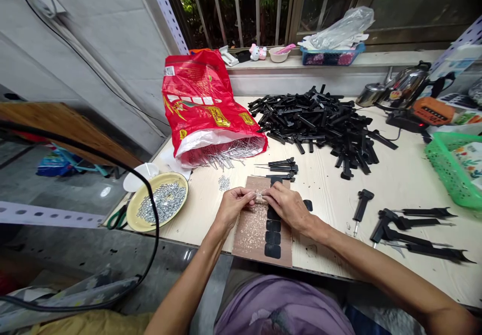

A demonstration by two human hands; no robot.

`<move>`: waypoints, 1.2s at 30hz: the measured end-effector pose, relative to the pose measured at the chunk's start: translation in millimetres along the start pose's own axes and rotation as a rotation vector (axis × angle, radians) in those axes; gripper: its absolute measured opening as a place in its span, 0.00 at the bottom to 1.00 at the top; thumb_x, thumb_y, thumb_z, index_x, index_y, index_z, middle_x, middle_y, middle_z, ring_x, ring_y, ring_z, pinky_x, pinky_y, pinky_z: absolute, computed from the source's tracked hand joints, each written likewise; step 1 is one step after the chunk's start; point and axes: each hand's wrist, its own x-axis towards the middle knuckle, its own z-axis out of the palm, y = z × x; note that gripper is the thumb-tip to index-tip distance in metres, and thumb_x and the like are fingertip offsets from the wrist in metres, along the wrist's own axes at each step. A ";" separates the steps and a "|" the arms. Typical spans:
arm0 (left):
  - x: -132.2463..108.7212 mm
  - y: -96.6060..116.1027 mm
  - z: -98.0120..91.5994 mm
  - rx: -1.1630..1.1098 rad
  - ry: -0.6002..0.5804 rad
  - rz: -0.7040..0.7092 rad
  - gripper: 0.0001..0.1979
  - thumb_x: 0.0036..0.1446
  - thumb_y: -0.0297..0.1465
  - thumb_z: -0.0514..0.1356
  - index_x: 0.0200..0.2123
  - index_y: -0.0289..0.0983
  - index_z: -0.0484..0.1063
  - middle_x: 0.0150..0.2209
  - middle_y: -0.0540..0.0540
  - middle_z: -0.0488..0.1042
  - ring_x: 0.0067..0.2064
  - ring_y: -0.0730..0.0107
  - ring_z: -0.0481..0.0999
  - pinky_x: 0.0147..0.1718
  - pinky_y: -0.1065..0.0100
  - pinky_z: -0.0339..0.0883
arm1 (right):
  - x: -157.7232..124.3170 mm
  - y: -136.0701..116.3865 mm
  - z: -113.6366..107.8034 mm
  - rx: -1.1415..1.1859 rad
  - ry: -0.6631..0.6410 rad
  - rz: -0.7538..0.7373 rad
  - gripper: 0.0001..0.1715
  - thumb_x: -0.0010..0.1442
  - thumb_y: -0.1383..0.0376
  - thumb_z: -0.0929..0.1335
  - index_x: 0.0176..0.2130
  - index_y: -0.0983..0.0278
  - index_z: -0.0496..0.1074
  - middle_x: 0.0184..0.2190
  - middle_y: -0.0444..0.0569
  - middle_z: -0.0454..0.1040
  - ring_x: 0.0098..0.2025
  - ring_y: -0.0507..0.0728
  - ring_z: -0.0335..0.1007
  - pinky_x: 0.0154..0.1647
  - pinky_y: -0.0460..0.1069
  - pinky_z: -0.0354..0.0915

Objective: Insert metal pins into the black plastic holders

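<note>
Near the table's front edge, my left hand (235, 205) pinches a thin metal pin (259, 195) between thumb and fingers. My right hand (288, 203) has its fingertips closed on the pin's other end, and they partly hide it. Both hands are over a brown board (245, 250), scarred with pale nicks and with a row of black pads (272, 238) along its right side. Just beyond the board lie several black plastic handles (283, 163) with thin metal pins sticking out. A small heap of tiny metal parts (224, 183) is to the left of them.
A red bag (203, 94) spills metal pins at the back left. Tiny metal parts fill a yellow bowl (131, 214) beside green-handled scissors (117, 218). Black plastic handles (316, 119) are piled at the back. More pinned handles (417, 237) and a green basket (448, 174) occupy the right.
</note>
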 end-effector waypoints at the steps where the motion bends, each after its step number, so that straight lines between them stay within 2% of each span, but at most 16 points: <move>1: -0.1 -0.5 1.0 0.010 -0.008 -0.013 0.16 0.42 0.36 0.69 0.30 0.30 0.74 0.20 0.49 0.72 0.22 0.76 0.71 0.25 0.73 0.67 | -1.6 1.2 0.3 0.037 -0.002 0.010 0.14 0.67 0.62 0.58 0.42 0.63 0.70 0.35 0.48 0.69 0.33 0.52 0.66 0.31 0.45 0.61; 4: -1.5 -1.8 5.9 0.042 -0.046 -0.052 0.17 0.44 0.37 0.68 0.33 0.29 0.74 0.22 0.49 0.72 0.23 0.77 0.71 0.25 0.74 0.66 | -4.8 10.5 -3.3 0.085 -0.008 0.019 0.13 0.67 0.61 0.59 0.42 0.62 0.70 0.36 0.47 0.70 0.35 0.51 0.67 0.32 0.45 0.62; 6: -2.7 -2.2 9.6 0.058 -0.059 -0.038 0.21 0.45 0.37 0.67 0.42 0.31 0.73 0.24 0.52 0.70 0.22 0.80 0.68 0.22 0.76 0.64 | -3.7 23.1 -9.3 0.052 -0.001 0.024 0.14 0.67 0.60 0.59 0.41 0.61 0.71 0.36 0.47 0.71 0.36 0.52 0.67 0.32 0.45 0.61; 8: -3.3 -3.1 12.5 0.078 -0.032 0.010 0.28 0.47 0.38 0.66 0.51 0.35 0.68 0.27 0.54 0.67 0.20 0.83 0.64 0.18 0.77 0.59 | -2.0 38.2 -14.9 -0.029 0.026 0.044 0.15 0.67 0.60 0.59 0.40 0.61 0.72 0.36 0.48 0.71 0.37 0.53 0.66 0.32 0.46 0.61; 10: -3.2 -5.4 14.3 0.127 0.028 0.053 0.31 0.49 0.39 0.64 0.56 0.38 0.63 0.29 0.54 0.64 0.19 0.84 0.61 0.16 0.77 0.54 | -4.4 49.9 -16.1 -0.120 0.054 0.057 0.16 0.66 0.60 0.59 0.38 0.63 0.73 0.35 0.49 0.71 0.38 0.54 0.65 0.31 0.46 0.61; 12: -2.7 -9.2 15.4 0.209 0.111 0.098 0.30 0.51 0.40 0.62 0.56 0.37 0.63 0.31 0.53 0.64 0.21 0.82 0.62 0.18 0.77 0.56 | -14.0 53.7 -11.8 -0.155 0.043 0.008 0.17 0.67 0.62 0.58 0.37 0.64 0.73 0.33 0.49 0.71 0.37 0.54 0.64 0.30 0.47 0.61; 17: -3.5 -19.4 19.7 0.384 0.261 0.238 0.25 0.54 0.40 0.59 0.54 0.36 0.65 0.32 0.51 0.66 0.27 0.77 0.66 0.27 0.74 0.61 | -39.4 45.9 -0.9 -0.085 -0.144 -0.384 0.19 0.68 0.68 0.55 0.37 0.62 0.73 0.29 0.45 0.70 0.35 0.53 0.62 0.27 0.46 0.61; 18: -4.0 -20.5 20.4 0.402 0.270 0.246 0.25 0.55 0.40 0.58 0.54 0.36 0.64 0.32 0.51 0.66 0.27 0.76 0.66 0.27 0.74 0.61 | -38.3 46.8 -2.0 -0.083 -0.134 -0.365 0.19 0.68 0.68 0.55 0.37 0.62 0.73 0.29 0.45 0.70 0.35 0.53 0.62 0.27 0.46 0.61; 21: -5.2 -22.2 21.3 0.446 0.284 0.254 0.24 0.57 0.40 0.56 0.55 0.37 0.63 0.31 0.51 0.65 0.26 0.76 0.66 0.26 0.74 0.60 | -29.4 52.1 -7.2 -0.090 -0.007 -0.117 0.19 0.68 0.66 0.56 0.36 0.65 0.73 0.29 0.47 0.70 0.34 0.53 0.62 0.26 0.46 0.62; 22: -5.4 -22.4 21.3 0.455 0.291 0.256 0.24 0.57 0.40 0.56 0.55 0.37 0.63 0.31 0.51 0.65 0.27 0.76 0.66 0.26 0.74 0.61 | -28.1 52.4 -7.8 -0.085 0.011 -0.080 0.19 0.68 0.65 0.56 0.35 0.65 0.73 0.30 0.47 0.70 0.34 0.52 0.61 0.26 0.46 0.62; 27: -5.7 -22.8 21.8 0.467 0.305 0.256 0.23 0.57 0.40 0.56 0.54 0.37 0.63 0.31 0.50 0.65 0.26 0.76 0.66 0.25 0.74 0.60 | -35.1 43.5 -7.6 0.008 -0.155 -0.300 0.22 0.68 0.66 0.54 0.33 0.62 0.73 0.25 0.43 0.68 0.30 0.50 0.60 0.23 0.44 0.60; 29: -5.9 -22.9 22.4 0.479 0.304 0.254 0.23 0.58 0.40 0.55 0.55 0.38 0.63 0.31 0.51 0.65 0.26 0.76 0.66 0.25 0.74 0.60 | -31.3 45.0 -13.1 0.000 -0.126 -0.246 0.23 0.68 0.67 0.53 0.34 0.63 0.72 0.27 0.45 0.68 0.31 0.51 0.60 0.24 0.45 0.61; 31: -6.0 -23.1 22.8 0.485 0.308 0.251 0.23 0.58 0.40 0.55 0.55 0.38 0.62 0.31 0.51 0.65 0.27 0.76 0.66 0.26 0.74 0.60 | -25.6 48.3 -19.5 -0.030 -0.064 -0.121 0.22 0.68 0.66 0.54 0.33 0.66 0.72 0.28 0.47 0.69 0.32 0.51 0.61 0.25 0.46 0.62; 32: -6.0 -23.3 22.9 0.486 0.312 0.249 0.23 0.58 0.41 0.55 0.55 0.38 0.62 0.31 0.51 0.65 0.27 0.76 0.66 0.27 0.74 0.60 | -24.0 49.3 -21.6 -0.026 -0.073 -0.130 0.22 0.68 0.66 0.54 0.33 0.66 0.72 0.28 0.47 0.68 0.31 0.51 0.60 0.25 0.46 0.61; 35: -5.3 -23.8 23.4 0.495 0.331 0.244 0.23 0.58 0.41 0.55 0.55 0.38 0.62 0.32 0.51 0.65 0.27 0.75 0.66 0.27 0.74 0.60 | -24.9 49.1 -21.7 0.045 -0.235 -0.377 0.21 0.68 0.68 0.53 0.36 0.64 0.72 0.27 0.45 0.68 0.31 0.50 0.60 0.23 0.44 0.59; 36: -5.0 -23.9 23.6 0.501 0.336 0.245 0.23 0.58 0.41 0.55 0.55 0.38 0.63 0.32 0.51 0.65 0.27 0.75 0.66 0.26 0.74 0.60 | -25.1 49.4 -20.6 0.058 -0.250 -0.403 0.21 0.68 0.68 0.54 0.36 0.64 0.72 0.27 0.45 0.68 0.31 0.50 0.60 0.23 0.43 0.59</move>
